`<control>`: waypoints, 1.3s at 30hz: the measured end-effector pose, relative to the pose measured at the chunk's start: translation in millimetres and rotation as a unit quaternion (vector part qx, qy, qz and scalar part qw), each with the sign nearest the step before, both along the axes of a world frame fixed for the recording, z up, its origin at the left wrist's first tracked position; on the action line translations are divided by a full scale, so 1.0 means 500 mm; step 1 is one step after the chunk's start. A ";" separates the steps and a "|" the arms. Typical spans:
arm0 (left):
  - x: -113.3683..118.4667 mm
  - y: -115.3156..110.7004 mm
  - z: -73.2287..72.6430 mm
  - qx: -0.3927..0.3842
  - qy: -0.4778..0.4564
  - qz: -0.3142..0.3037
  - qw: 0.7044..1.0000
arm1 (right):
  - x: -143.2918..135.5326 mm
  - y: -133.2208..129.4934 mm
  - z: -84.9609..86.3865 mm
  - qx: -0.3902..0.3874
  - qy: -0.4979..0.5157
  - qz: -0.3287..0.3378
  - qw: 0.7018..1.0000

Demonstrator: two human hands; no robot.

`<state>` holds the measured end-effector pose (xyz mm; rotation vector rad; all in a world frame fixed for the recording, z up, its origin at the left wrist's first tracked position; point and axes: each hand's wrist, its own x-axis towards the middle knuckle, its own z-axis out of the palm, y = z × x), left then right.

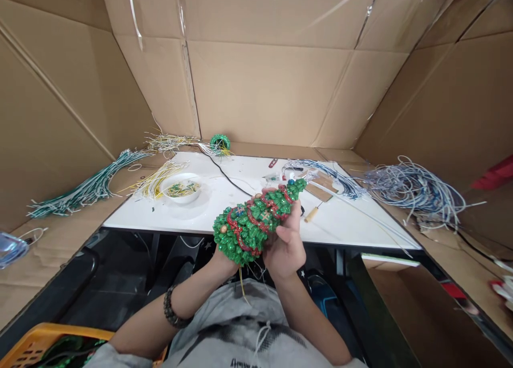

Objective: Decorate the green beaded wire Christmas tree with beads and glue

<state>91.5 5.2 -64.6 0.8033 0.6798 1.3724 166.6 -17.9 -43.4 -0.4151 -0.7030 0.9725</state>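
A glittery green Christmas tree ornament with red garlands and small gold balls lies tilted across both hands, its tip toward the upper right. My left hand is under the wide base, its fingers mostly hidden behind the tree. My right hand supports the tree from the right side, thumb along it and fingers partly behind. Thin yellow and white wires hang from the underside of the base, in front of the grey shirt.
On the white table stand a white bowl of wire pieces, a wooden-handled awl and a green ornament piece. Green wire bundles lie left, blue-white coils right. An orange basket sits lower left. Cardboard walls surround the table.
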 end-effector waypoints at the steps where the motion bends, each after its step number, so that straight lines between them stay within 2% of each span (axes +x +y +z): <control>1: 0.000 -0.001 0.002 0.001 -0.004 -0.011 1.000 | 0.000 0.001 -0.001 -0.003 -0.002 -0.001 1.000; 6: -0.008 -0.002 -0.010 -0.003 -0.030 -0.056 0.998 | 0.000 0.006 -0.016 -0.017 -0.026 -0.018 0.999; 11: -0.011 0.006 -0.033 -0.007 -0.005 -0.044 0.999 | 0.000 0.008 -0.021 -0.026 -0.040 -0.036 0.998; 17: -0.006 0.009 -0.030 0.005 0.016 -0.105 0.994 | -0.002 0.011 -0.015 -0.038 -0.014 -0.040 0.998; 23: -0.007 0.003 -0.023 0.004 0.007 -0.062 0.998 | -0.003 0.015 -0.026 -0.043 -0.020 -0.053 0.997; 28: -0.003 -0.005 -0.014 -0.019 -0.021 -0.012 1.000 | 0.000 0.018 -0.028 -0.001 -0.018 -0.030 0.999; 33: -0.005 -0.011 -0.012 -0.028 -0.021 -0.021 0.999 | -0.004 0.018 -0.039 0.024 -0.041 -0.025 0.999; 39: -0.011 -0.019 -0.010 -0.029 0.000 -0.034 0.999 | -0.012 0.022 -0.067 0.041 -0.066 -0.066 0.995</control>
